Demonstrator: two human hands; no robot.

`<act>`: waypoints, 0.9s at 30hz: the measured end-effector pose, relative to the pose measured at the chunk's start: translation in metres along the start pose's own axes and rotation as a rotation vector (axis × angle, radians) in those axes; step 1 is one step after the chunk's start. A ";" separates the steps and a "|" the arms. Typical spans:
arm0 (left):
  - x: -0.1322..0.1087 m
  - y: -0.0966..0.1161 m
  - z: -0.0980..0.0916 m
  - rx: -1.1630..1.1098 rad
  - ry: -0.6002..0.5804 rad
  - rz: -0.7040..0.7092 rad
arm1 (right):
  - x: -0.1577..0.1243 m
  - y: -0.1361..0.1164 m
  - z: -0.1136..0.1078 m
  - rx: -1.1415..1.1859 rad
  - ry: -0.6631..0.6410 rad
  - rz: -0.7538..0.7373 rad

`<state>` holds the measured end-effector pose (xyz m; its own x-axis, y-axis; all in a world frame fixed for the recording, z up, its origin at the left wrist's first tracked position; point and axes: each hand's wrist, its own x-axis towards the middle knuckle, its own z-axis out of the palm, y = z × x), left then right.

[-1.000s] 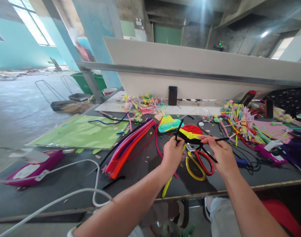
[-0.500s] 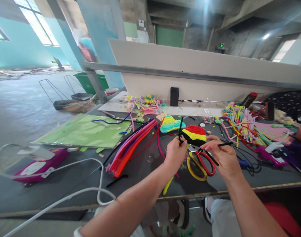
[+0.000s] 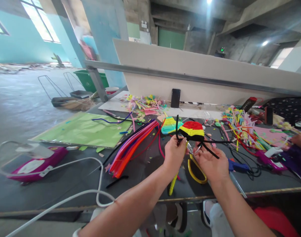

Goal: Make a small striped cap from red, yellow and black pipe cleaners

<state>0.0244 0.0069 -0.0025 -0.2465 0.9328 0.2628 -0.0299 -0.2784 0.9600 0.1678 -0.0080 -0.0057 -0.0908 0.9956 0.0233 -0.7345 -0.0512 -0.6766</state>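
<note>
A striped piece of fuzzy pipe cleaners [image 3: 192, 128], red on top, yellow in the middle and black below, is held up between my hands. My left hand [image 3: 175, 153] pinches its lower left corner, where a black pipe cleaner [image 3: 177, 125] stands upright. At the lower right edge, my right hand [image 3: 213, 161] has its fingers closed under the piece, their tips partly hidden. Two black ends stick out rightward above that hand. Beneath lie scissors with a yellow handle loop [image 3: 197, 171]; my right hand covers their other loop. A yellow and turquoise pipe-cleaner piece [image 3: 170, 125] rests behind.
Left lies a bundle of pink, purple and orange pipe cleaners [image 3: 133, 148] beside a green sheet [image 3: 86, 130]. A blue tool with a cable [image 3: 239, 166] is at right. A phone [image 3: 175, 98] leans at the back. Another person's hand [image 3: 300, 143] is far right.
My right hand has moved left and down to the striped piece's lower edge, now covering the red scissor loop. The striped piece has shifted slightly left, and the blue tool shows more.
</note>
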 end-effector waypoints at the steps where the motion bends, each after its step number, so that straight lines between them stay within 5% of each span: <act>1: 0.001 0.001 -0.001 -0.002 0.000 0.000 | 0.001 -0.001 0.000 0.004 0.018 -0.002; 5: 0.001 0.003 -0.002 0.017 0.007 0.017 | 0.002 0.006 0.007 -0.130 0.061 0.063; 9: -0.006 0.000 0.005 0.155 0.036 0.108 | -0.002 0.026 0.023 -0.213 0.046 -0.067; 15: -0.016 0.003 0.006 0.256 -0.150 0.225 | 0.004 0.029 0.023 -0.255 0.171 -0.228; 22: -0.009 0.014 -0.007 0.416 -0.064 0.660 | 0.007 0.000 0.006 -0.204 0.029 -0.098; 27: -0.012 0.011 -0.006 0.505 -0.062 0.675 | 0.002 -0.002 0.003 -0.227 0.001 0.042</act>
<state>0.0211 -0.0085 0.0048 -0.0020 0.6180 0.7861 0.5452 -0.6584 0.5190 0.1669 -0.0064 -0.0025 -0.1172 0.9931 -0.0086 -0.5604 -0.0733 -0.8250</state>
